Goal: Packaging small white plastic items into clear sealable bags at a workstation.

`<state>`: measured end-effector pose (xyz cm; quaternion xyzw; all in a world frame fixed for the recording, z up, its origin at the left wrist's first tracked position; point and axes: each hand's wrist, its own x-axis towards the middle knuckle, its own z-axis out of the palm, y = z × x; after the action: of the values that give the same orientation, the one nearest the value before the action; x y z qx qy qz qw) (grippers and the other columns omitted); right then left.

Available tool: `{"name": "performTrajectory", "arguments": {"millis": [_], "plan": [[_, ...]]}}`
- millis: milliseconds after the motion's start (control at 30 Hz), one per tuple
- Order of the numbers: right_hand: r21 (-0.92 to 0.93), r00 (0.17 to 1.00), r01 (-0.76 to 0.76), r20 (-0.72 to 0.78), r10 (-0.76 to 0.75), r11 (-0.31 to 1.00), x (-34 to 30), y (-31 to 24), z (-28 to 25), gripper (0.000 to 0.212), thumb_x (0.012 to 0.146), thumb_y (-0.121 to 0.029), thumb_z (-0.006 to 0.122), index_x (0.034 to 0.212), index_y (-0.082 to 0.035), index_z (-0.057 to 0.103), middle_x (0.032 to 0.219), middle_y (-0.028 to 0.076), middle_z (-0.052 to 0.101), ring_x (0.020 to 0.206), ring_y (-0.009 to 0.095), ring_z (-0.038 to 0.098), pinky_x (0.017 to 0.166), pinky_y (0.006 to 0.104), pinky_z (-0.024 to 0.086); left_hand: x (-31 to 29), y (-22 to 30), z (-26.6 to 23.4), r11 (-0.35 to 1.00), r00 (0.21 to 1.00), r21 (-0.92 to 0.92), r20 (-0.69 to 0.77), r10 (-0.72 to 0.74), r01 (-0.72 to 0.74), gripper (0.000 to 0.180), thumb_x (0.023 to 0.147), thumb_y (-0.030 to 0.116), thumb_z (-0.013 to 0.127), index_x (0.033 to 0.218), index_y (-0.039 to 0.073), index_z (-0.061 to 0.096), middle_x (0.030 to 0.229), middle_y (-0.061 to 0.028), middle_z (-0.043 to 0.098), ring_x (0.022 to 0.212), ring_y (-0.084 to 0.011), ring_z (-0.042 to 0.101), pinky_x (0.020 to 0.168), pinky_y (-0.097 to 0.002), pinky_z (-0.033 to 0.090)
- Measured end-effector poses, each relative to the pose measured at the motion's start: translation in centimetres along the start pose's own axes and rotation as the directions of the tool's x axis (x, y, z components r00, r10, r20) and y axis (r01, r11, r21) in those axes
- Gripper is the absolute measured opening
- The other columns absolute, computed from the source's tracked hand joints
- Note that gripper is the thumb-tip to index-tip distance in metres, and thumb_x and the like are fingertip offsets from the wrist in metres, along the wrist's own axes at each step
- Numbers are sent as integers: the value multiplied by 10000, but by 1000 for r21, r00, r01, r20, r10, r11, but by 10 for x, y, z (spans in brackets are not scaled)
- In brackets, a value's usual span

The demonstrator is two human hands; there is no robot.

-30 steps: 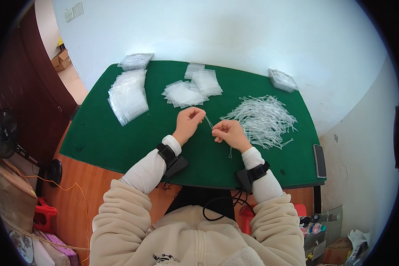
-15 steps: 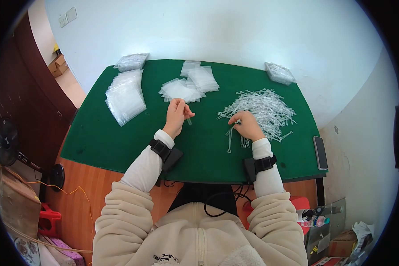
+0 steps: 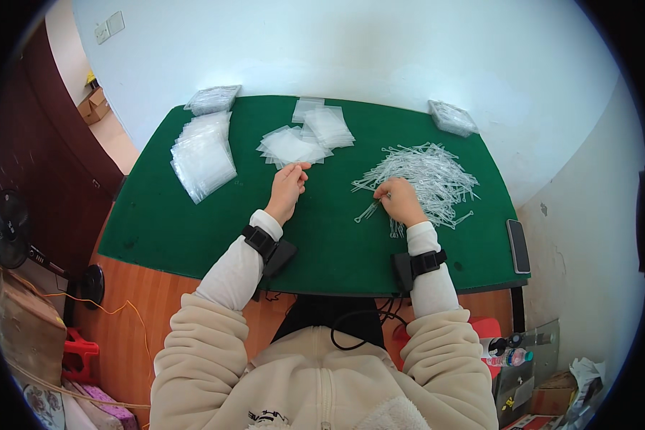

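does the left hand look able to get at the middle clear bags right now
Probably yes: the left hand is at the near edge of the middle clear bags, with nothing visible in between, though whether it holds something is hard to tell.

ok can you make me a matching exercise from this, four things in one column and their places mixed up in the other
1. heap of clear looped pieces
2. long fanned row of clear bags
3. phone
4. black fan

A. lying by the right edge of the green table
B. off the table, far left
C. on the table's right half, in from the edge
D. on the table's left part

Pairs: 1-C, 2-D, 3-A, 4-B
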<state>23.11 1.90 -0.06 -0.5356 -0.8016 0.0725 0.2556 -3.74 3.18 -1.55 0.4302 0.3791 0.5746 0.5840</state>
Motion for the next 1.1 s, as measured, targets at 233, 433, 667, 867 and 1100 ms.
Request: {"name": "performTrajectory", "arguments": {"millis": [233, 433, 667, 867, 1100], "plan": [[22, 998, 55, 33, -56, 998, -2, -4, -2, 60, 653, -57, 655, 703, -90, 652, 756, 80, 584, 833, 272, 536, 743, 382, 440, -4, 3, 3, 995, 999, 94, -9, 42, -41, 242, 944, 196, 427, 1018, 30, 588, 743, 41, 474, 613, -31, 367, 548, -171, 310], [38, 995, 86, -50, -84, 996, 2, -5, 7, 35, 677, -51, 641, 706, -59, 623, 755, 90, 584, 770, 272, 545, 698, 363, 442, -4, 2, 7, 999, 990, 38, 143, 0, -6, 247, 952, 199, 421, 1051, 29, 569, 758, 38, 478, 637, -33, 380, 576, -172, 335], [318, 995, 28, -100, 4, 948, 3, -29, 13, 66, 705, -84, 630, 729, -35, 593, 760, 103, 590, 779, 294, 552, 691, 383, 441, -8, 0, 10, 999, 978, 31, 208, 24, -32, 253, 959, 207, 412, 1078, 33, 552, 793, 28, 485, 675, -48, 413, 621, -181, 367], [217, 985, 70, -169, -33, 974, 3, -23, 19, 62, 726, -82, 611, 743, -30, 581, 749, 98, 594, 730, 283, 558, 662, 368, 447, -10, 0, 18, 997, 976, 61, 214, 30, -44, 262, 962, 223, 403, 1077, 38, 549, 835, 22, 498, 735, -61, 452, 674, -193, 393], [205, 958, 71, -287, -9, 976, 7, -24, 20, 47, 747, -81, 590, 765, -40, 577, 726, 87, 603, 683, 240, 565, 632, 350, 451, -9, 0, 16, 999, 981, 43, 194, 20, -29, 268, 962, 237, 404, 1073, 40, 549, 847, 19, 506, 752, -60, 459, 685, -196, 398]]}}
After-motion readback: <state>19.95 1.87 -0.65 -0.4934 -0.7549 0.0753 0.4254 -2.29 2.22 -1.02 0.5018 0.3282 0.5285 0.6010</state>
